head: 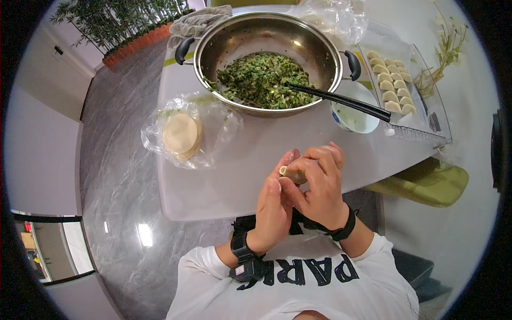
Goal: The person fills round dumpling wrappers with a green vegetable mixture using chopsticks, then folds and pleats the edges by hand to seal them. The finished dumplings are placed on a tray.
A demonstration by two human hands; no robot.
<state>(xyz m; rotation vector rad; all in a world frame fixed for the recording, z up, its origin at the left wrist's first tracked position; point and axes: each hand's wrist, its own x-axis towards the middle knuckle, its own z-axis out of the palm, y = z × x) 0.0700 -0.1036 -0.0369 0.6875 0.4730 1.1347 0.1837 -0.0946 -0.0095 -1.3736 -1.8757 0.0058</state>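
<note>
Between my two hands is a dumpling [295, 175], its pale wrapper folded over and one end curled toward the left. My left hand [273, 208] supports it from the left and below. The thumb and fingers of my right hand [320, 180] pinch its near and right side, covering much of it. Beyond my hands stands a steel pot [272, 113] holding chopped green filling [260, 78]. Black chopsticks [344, 103] rest in the filling and lean over the pot's right rim. To the left, round dumpling wrappers [181, 134] lie stacked on a clear plastic bag [216, 132].
A white bowl [362, 116] with green residue sits right of the pot, partly under the chopsticks. Several folded dumplings [386, 85] lie in rows in a clear tray [424, 130]. A grey cloth [196, 24] and another plastic bag [332, 18] are behind. A green chair [432, 184] stands at right.
</note>
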